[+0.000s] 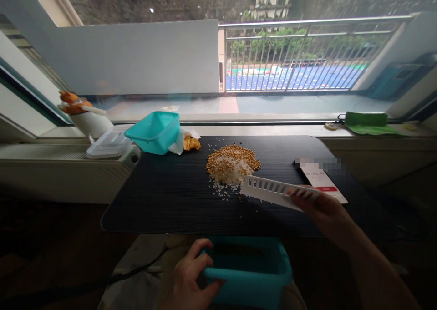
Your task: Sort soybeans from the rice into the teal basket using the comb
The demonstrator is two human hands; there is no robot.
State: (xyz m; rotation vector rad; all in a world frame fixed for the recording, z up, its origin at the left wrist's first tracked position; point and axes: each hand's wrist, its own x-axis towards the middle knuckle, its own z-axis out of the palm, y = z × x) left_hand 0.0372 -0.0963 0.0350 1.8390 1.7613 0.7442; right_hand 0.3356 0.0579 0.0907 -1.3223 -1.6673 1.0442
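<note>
My left hand [196,276] grips the left rim of a teal plastic bin [251,276] just below the table's front edge. The bin's inside is dark, so what it holds is hard to make out. Over the table, my right hand [319,205] is closed on a white slotted plastic strip [273,190]. The strip's far left end is at the lower right edge of a mixed pile of yellow soybeans [235,157] and white rice [228,175]. Loose grains lie scattered in front of the pile.
A second teal bin [153,130] stands tilted at the table's back left, beside a crumpled yellow-and-white wrapper [189,141]. A phone [322,180] showing a timer lies at the right on the black table [164,187]. Green cloth [367,122] rests on the windowsill.
</note>
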